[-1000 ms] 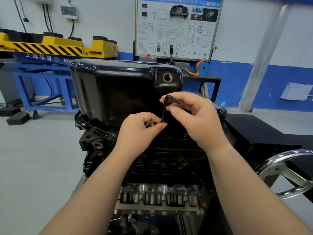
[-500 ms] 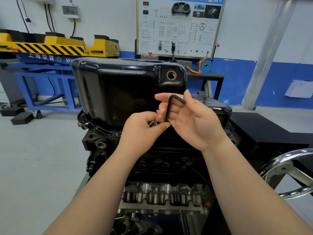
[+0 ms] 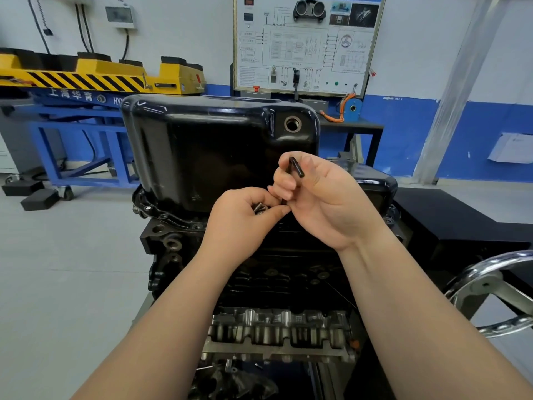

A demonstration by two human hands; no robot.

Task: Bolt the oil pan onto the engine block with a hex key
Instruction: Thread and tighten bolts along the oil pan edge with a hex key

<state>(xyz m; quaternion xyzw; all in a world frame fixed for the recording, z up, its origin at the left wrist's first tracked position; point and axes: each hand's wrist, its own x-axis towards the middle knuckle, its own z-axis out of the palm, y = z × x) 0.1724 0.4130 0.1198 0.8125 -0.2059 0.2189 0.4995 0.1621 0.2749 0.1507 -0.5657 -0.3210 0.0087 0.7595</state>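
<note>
So, looks like bolt-loading time. The left hand (image 3: 240,217) is curled round a few small bolts (image 3: 259,208), with thumb and forefinger pinching at them. The right hand (image 3: 326,200) pinches the long leg of a black hex key (image 3: 296,167) between thumb and fingertips, short leg poking out up top. The key's lower end runs down to the left fingertips. Whether it's actually in a bolt head I can't tell, the fingers hide it.

Both hands hang right in front of the oil pan (image 3: 202,151), which sits sump-up on the engine block (image 3: 173,249). Its flange (image 3: 160,214) lies on the block's edge, with several bolt holes showing along the left.

My guess for doing this well:
- Seat the key fully in the socket before letting go of the bolt.
- Start every bolt a few turns by fingers only, so nothing cross-threads.
- Snug them evenly round the pan, not one corner first.

Spares held in a fist like that could easily drop down into the block, so I'd park them somewhere.

Around it:
- An open drain hole (image 3: 292,124) at the pan's top right.
- A chrome handwheel (image 3: 490,264) near the right forearm that could catch an elbow.
- A wiring trainer board (image 3: 305,44) on the back wall.
- A yellow-and-black striped lift (image 3: 86,73) off to the left, well apart.
</note>
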